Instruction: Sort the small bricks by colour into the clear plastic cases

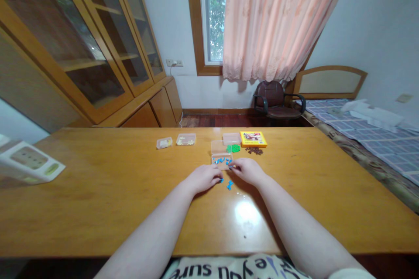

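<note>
A small clear plastic box with its lid laid back stands on the table in front of me, several small blue pieces scattered inside. My right hand reaches over the box's right edge, fingertips pinched on a small blue piece there. Just below the box's front edge, my left hand rests low on the table with curled fingers closed at another blue piece. A loose cluster of blue pieces lies on the wood between my hands.
Behind the box are green pieces, brown pieces, a yellow picture box and a clear tray. Two clear containers, one small and one larger, hold pale pieces farther left. A white device stands at the table's left edge.
</note>
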The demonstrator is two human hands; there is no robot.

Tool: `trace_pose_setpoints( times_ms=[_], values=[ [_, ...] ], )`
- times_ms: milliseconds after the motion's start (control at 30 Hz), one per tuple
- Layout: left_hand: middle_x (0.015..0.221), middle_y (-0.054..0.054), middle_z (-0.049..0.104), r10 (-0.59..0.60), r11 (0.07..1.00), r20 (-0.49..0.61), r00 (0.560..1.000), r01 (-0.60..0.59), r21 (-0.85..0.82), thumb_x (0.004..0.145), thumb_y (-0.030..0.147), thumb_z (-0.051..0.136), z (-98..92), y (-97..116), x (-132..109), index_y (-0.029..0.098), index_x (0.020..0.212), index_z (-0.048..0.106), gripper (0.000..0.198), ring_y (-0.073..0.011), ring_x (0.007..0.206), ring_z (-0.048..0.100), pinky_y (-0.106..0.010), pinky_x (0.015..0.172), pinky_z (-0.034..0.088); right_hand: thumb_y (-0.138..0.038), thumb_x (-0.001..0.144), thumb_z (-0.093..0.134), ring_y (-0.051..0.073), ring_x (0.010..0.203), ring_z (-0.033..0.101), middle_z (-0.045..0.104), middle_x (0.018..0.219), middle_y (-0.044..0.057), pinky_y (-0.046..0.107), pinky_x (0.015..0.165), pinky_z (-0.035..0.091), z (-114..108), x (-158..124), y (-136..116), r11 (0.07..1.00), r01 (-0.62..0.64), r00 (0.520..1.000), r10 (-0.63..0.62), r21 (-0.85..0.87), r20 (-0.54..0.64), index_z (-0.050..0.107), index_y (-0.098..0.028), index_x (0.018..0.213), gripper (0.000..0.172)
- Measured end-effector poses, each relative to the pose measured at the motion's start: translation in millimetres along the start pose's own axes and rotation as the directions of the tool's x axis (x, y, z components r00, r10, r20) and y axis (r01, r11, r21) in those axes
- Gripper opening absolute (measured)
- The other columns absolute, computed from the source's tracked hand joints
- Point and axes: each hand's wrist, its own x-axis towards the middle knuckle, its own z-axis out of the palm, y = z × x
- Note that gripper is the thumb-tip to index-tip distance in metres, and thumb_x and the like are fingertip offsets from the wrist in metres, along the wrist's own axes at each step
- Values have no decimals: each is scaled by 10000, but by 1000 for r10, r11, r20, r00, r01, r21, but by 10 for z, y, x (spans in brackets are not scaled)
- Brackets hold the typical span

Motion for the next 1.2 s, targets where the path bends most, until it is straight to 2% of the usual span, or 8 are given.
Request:
trace_pose_setpoints(
  times_ms=[100,267,367,567,700,833,1100,1200],
  values=[
    [962,-16,647,-18,1000,-8,1000,18,-7,854,242,530,-2,-9,0,241,939,648,145,-168,886,599,-254,786,447,-280,808,563,168,790,645,730,880,24,237,693,434,-28,-20,0,995,62,989,-72,78,126,735,-247,903,199],
    [930,-21,657,-68,998,-3,998,68,-15,835,246,558,-7,0,4,228,923,642,123,-171,858,607,-253,764,450,-243,715,632,141,693,635,731,816,-4,209,624,431,-51,-34,44,974,6,951,-76,228,300,746,-243,901,218],
    [929,-26,661,-75,997,6,997,75,-10,833,247,558,-4,0,8,222,924,642,126,-173,858,608,-252,758,451,-275,678,676,141,664,626,729,793,-11,208,588,422,-37,-29,81,969,-16,940,-69,245,334,744,-249,925,257],
    [931,-26,662,-74,997,-13,997,74,-27,836,242,550,24,-17,13,218,915,638,121,-172,852,608,-254,754,454,-244,750,613,157,752,644,735,854,2,224,685,435,49,2,66,981,37,964,-84,188,252,753,-252,866,182],
    [929,-27,658,-68,997,-20,998,67,-33,844,239,534,44,-30,15,213,914,637,127,-170,854,604,-252,763,453,-266,796,582,158,763,636,730,851,14,227,676,421,128,11,-1,992,66,981,-83,104,176,736,-244,868,172],
    [925,-25,653,-73,997,-29,997,72,-26,843,224,528,42,-32,21,215,907,633,124,-169,847,599,-251,756,451,-272,805,574,161,747,626,721,834,30,228,645,400,164,11,-42,997,70,986,-74,32,149,723,-225,846,162],
    [897,-22,636,-64,998,-51,997,64,-3,854,227,512,31,-22,24,212,877,619,110,-162,819,588,-248,742,445,-285,818,565,161,764,620,711,844,36,230,666,404,140,6,-32,996,82,990,-86,34,115,715,-218,859,169],
    [920,-23,629,-59,998,-72,996,59,-9,849,223,519,15,-26,9,209,885,610,99,-160,835,587,-244,747,444,-277,832,555,154,765,616,706,843,39,229,681,409,133,2,-43,995,74,995,-78,65,55,710,-211,862,171]
  ],
)
